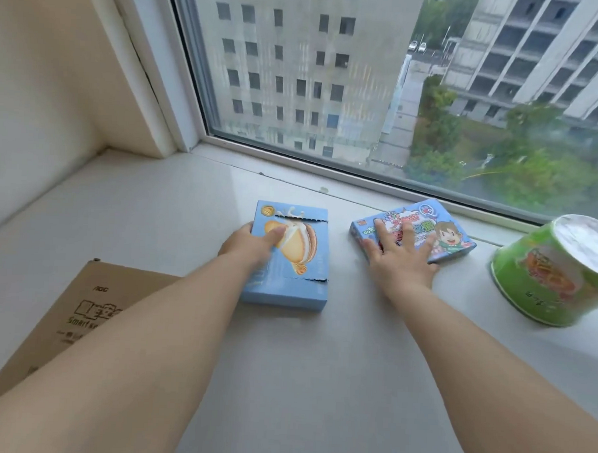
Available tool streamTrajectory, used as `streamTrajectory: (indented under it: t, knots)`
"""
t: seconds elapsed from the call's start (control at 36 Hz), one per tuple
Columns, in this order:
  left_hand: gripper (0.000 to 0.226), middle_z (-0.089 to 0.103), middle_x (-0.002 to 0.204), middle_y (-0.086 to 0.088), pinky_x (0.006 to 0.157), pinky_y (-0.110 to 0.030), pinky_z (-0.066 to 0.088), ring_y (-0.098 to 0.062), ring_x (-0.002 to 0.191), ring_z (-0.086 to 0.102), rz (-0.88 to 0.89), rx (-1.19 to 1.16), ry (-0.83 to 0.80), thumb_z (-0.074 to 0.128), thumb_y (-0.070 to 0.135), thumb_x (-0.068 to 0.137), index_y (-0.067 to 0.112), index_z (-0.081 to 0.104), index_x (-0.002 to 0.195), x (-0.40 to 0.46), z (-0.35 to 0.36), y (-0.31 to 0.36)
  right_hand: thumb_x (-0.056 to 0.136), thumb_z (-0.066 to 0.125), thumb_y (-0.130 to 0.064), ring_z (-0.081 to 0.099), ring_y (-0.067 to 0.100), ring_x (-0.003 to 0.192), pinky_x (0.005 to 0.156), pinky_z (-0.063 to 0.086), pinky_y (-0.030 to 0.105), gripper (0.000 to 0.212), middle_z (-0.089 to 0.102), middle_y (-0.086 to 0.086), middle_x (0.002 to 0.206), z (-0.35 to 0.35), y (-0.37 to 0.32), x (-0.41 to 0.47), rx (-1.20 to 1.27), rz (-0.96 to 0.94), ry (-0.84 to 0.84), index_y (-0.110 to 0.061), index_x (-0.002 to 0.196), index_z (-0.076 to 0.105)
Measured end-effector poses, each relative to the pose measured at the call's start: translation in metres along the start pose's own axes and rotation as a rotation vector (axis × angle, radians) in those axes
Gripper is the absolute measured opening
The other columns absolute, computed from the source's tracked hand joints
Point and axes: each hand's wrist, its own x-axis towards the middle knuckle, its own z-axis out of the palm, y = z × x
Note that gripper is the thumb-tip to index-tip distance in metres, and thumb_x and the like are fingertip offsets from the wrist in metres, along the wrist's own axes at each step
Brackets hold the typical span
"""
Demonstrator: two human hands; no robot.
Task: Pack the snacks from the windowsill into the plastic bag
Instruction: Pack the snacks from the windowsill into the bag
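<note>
A light blue biscuit box (299,260) with a cream sandwich picture lies flat on the white windowsill (188,221). My left hand (252,246) grips its left edge, thumb on top and fingers hidden behind the side. To the right lies a blue cartoon snack box (441,232) with a child drawn on it. My right hand (402,254) rests on it with fingers spread and straight. A green instant noodle cup (549,271) stands tilted at the far right. No plastic bag is in view.
A brown cardboard box (91,320) sits at the lower left, partly under my left forearm. The window glass (331,73) and its frame run along the back of the sill. A beige wall closes off the left side.
</note>
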Motion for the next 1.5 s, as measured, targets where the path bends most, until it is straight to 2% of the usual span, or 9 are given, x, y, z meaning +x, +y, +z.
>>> streamTrajectory:
  t: [0.39, 0.58, 0.69, 0.75, 0.86, 1.08, 1.19, 1.33, 1.5]
  knots:
    - [0.047, 0.061, 0.107, 0.003, 0.090, -0.032, 0.045, -0.024, 0.103, 0.058, -0.032, 0.024, -0.003, 0.055, 0.060, 0.085, 0.025, 0.056, 0.118, -0.005, -0.017, -0.009, 0.100, 0.028, -0.043, -0.007, 0.021, 0.147, 0.118, 0.012, 0.037, 0.047, 0.001, -0.010, 0.158, -0.007, 0.057, -0.034, -0.149, -0.371, -0.061, -0.046, 0.146, 0.018]
    - [0.059, 0.061, 0.122, -0.001, 0.098, -0.037, 0.044, -0.025, 0.111, 0.056, -0.018, 0.145, -0.097, 0.054, 0.063, 0.083, 0.025, 0.052, 0.128, -0.013, -0.017, -0.009, 0.099, 0.030, -0.044, 0.042, 0.021, 0.130, 0.106, 0.032, 0.025, 0.043, 0.057, 0.000, 0.132, 0.004, 0.103, -0.068, 0.017, -0.812, 0.109, -0.024, 0.116, 0.064]
    - [0.061, 0.060, 0.122, -0.003, 0.097, -0.037, 0.044, -0.026, 0.109, 0.056, -0.041, 0.134, -0.076, 0.054, 0.063, 0.084, 0.021, 0.051, 0.128, -0.016, -0.012, -0.008, 0.094, 0.039, -0.046, 0.054, 0.026, 0.101, 0.079, 0.041, 0.028, 0.048, 0.064, 0.004, 0.100, 0.003, 0.077, -0.086, 0.272, -0.573, 0.274, -0.010, 0.082, 0.068]
    - [0.059, 0.060, 0.120, -0.004, 0.095, -0.037, 0.044, -0.025, 0.105, 0.056, -0.049, 0.111, -0.068, 0.054, 0.063, 0.084, 0.020, 0.051, 0.125, -0.017, -0.011, -0.007, 0.089, 0.058, -0.035, 0.049, 0.030, 0.106, 0.081, 0.039, 0.031, 0.030, 0.055, 0.007, 0.109, -0.004, 0.064, -0.078, 0.389, -0.300, 0.372, -0.009, 0.100, 0.065]
    - [0.072, 0.054, 0.129, -0.005, 0.097, -0.040, 0.042, -0.028, 0.114, 0.052, -0.048, 0.154, -0.032, 0.051, 0.067, 0.082, 0.018, 0.042, 0.134, -0.028, 0.000, -0.008, 0.068, 0.077, -0.052, 0.042, 0.031, 0.125, 0.102, 0.038, 0.040, 0.091, 0.038, 0.014, 0.135, -0.012, 0.042, -0.060, 0.537, 0.221, 0.106, -0.010, 0.139, 0.037]
    - [0.062, 0.057, 0.120, -0.003, 0.087, -0.034, 0.044, -0.025, 0.106, 0.055, -0.082, 0.113, -0.070, 0.056, 0.061, 0.083, 0.019, 0.044, 0.127, -0.072, 0.003, -0.019, 0.035, 0.081, -0.065, 0.059, 0.026, 0.106, 0.095, 0.049, 0.041, 0.098, 0.059, 0.011, 0.117, 0.003, 0.030, -0.077, 0.562, 0.355, -0.150, -0.011, 0.114, 0.058]
    - [0.054, 0.062, 0.107, -0.003, 0.085, -0.038, 0.052, -0.025, 0.094, 0.063, -0.192, -0.155, -0.172, 0.068, 0.041, 0.081, 0.022, 0.044, 0.125, -0.096, -0.009, -0.027, 0.059, 0.089, -0.025, 0.070, 0.028, 0.083, 0.082, 0.057, 0.044, 0.034, 0.072, 0.013, 0.090, 0.003, 0.043, -0.100, 0.824, 0.423, -0.281, -0.009, 0.079, 0.066]
    - [0.065, 0.065, 0.111, -0.005, 0.089, -0.048, 0.053, -0.028, 0.094, 0.067, -0.221, -0.202, -0.207, 0.076, 0.039, 0.076, 0.023, 0.041, 0.128, -0.136, -0.022, -0.026, 0.076, 0.078, -0.015, 0.069, 0.028, 0.069, 0.067, 0.060, 0.041, 0.024, 0.072, 0.018, 0.091, -0.015, 0.031, -0.144, 1.036, 0.455, -0.362, -0.004, 0.092, 0.065]
    - [0.051, 0.068, 0.105, -0.012, 0.077, -0.042, 0.057, -0.029, 0.086, 0.068, -0.148, -0.477, -0.186, 0.071, 0.035, 0.082, 0.010, 0.050, 0.120, -0.196, -0.056, 0.028, 0.083, 0.070, -0.018, 0.065, 0.022, 0.076, 0.068, 0.055, 0.034, 0.013, 0.067, 0.006, 0.087, -0.069, 0.008, -0.210, 1.119, 0.242, -0.205, -0.015, 0.084, 0.058]
